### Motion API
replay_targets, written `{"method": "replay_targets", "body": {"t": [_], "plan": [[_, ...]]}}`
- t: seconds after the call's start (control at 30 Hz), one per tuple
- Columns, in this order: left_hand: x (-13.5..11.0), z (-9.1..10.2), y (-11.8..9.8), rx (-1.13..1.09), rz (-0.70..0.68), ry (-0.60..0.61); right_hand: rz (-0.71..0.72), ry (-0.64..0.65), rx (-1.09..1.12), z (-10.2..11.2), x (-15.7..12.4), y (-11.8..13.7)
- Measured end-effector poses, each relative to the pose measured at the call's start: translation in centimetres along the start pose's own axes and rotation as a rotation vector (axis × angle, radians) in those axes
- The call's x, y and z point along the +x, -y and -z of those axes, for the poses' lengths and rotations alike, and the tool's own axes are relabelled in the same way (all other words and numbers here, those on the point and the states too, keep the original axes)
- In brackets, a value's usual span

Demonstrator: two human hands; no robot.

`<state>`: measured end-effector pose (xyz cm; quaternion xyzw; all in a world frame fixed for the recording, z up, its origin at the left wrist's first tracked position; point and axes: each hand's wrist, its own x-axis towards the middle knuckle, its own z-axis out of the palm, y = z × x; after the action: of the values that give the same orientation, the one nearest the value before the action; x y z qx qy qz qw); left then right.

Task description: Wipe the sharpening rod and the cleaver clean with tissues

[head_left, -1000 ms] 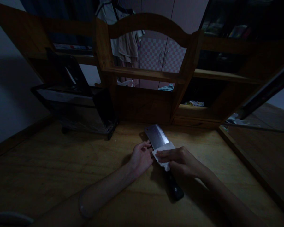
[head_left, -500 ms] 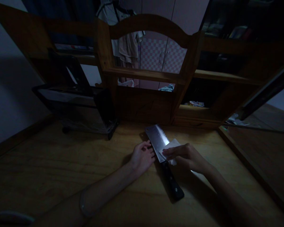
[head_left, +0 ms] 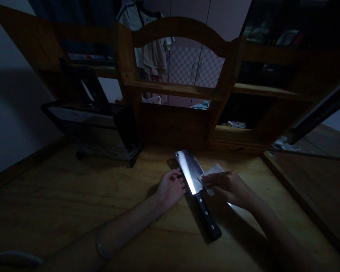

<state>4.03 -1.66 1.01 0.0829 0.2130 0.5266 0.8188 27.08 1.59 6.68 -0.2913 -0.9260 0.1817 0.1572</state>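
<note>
table (head_left: pixel 73 200) lay open beside the left hand (head_left: pixel 170 188)
a black-framed box (head_left: pixel 100 132) blocked the back; a knife (head_left: pixel 189 168), the right.

Left hand (head_left: pixel 170 190) and right hand (head_left: pixel 232 187) both bare, slim fingers. Left forearm (head_left: pixel 137 223) bare, one thin bangle (head_left: pixel 101 247) partway up: pale, looks see-through, narrow rounded band, small bright spot on it. Right forearm (head_left: pixel 274 226) bare as far as seen, lower part in shadow. Nails too dim to make out.
</note>
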Motion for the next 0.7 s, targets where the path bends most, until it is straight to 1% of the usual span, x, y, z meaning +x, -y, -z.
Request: {"method": "replay_targets", "body": {"t": [0.1,0.2,0.4,0.53,0.7], "plan": [[0.0,0.0,0.1,0.002,-0.005,-0.007,0.001,-0.005,0.022,-0.1,0.0,0.0],[0.0,0.0,0.1,-0.018,-0.006,-0.006,0.002,-0.006,0.092,-0.4,0.0,0.1],[0.0,0.0,0.1,-0.018,-0.006,-0.001,0.008,0.033,0.24,-1.3,0.2,0.7],[0.1,0.0,0.1,-0.005,-0.012,-0.001,0.009,0.041,0.241,-1.3,0.3,0.9],[0.1,0.2,0.1,0.003,-0.011,0.013,0.027,0.062,0.224,-0.9,0.3,0.7]]}}
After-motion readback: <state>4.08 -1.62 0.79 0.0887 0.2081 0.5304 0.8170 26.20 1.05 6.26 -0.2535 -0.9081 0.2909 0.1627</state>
